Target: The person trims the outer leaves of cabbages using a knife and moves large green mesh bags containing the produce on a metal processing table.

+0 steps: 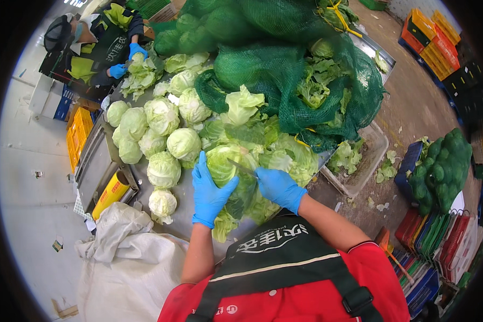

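Note:
A leafy cabbage head [225,161] lies in front of me on a metal table [177,215]. My left hand [213,189], in a blue glove, rests against its near left side with thumb and fingers spread. In my right hand [279,189], also gloved, is a knife [241,168] whose blade points left over the cabbage. Loose outer leaves [292,159] lie beyond and beside my right hand. Several trimmed cabbages [164,170] stand to the left of my left hand.
Green mesh sacks [257,68] of cabbages fill the table's far side. A co-worker's gloved hands [126,62] handle another cabbage at upper left. A plastic crate [356,161] with leaves stands right of the table, a white woven sack [133,257] at lower left, a yellow roll [110,193] above it.

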The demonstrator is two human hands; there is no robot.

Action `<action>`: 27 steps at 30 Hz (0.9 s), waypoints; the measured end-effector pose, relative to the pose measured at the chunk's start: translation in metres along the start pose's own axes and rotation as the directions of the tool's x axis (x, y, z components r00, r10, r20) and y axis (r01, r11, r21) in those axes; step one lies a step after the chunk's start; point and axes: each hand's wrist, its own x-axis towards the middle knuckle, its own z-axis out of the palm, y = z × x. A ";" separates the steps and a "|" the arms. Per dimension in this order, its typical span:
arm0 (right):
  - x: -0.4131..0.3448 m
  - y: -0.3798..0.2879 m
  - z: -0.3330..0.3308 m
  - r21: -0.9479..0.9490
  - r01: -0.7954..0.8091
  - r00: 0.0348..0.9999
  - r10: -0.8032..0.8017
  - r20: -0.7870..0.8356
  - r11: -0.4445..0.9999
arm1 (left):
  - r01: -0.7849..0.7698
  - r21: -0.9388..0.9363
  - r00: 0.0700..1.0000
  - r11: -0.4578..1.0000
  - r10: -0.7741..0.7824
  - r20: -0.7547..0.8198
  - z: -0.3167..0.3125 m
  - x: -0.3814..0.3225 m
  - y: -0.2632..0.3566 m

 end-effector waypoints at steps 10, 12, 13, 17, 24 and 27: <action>-0.001 0.001 -0.011 0.107 -0.169 0.984 0.162 0.071 0.980 | -0.033 0.046 0.998 0.998 0.036 -0.050 0.013 0.003 0.003; 0.003 0.008 -0.007 0.044 -0.159 0.986 0.156 0.054 0.986 | -0.068 0.029 0.993 0.997 0.070 -0.092 0.017 0.007 0.001; 0.007 0.016 -0.001 0.016 -0.166 0.985 0.165 0.056 0.986 | -0.078 0.017 0.992 0.997 0.079 -0.099 0.022 0.005 0.000; 0.030 0.020 -0.002 -0.065 -0.206 0.978 0.207 0.011 0.976 | -0.038 0.023 0.995 0.999 0.040 -0.095 0.024 0.011 0.001; 0.050 0.022 0.002 -0.089 -0.201 0.979 0.204 0.024 0.975 | -0.044 0.109 0.989 0.993 0.058 -0.133 0.026 0.002 0.009; 0.051 0.022 0.003 -0.107 -0.211 0.975 0.217 0.046 0.971 | -0.068 0.082 0.991 0.994 0.076 -0.109 0.024 -0.003 0.004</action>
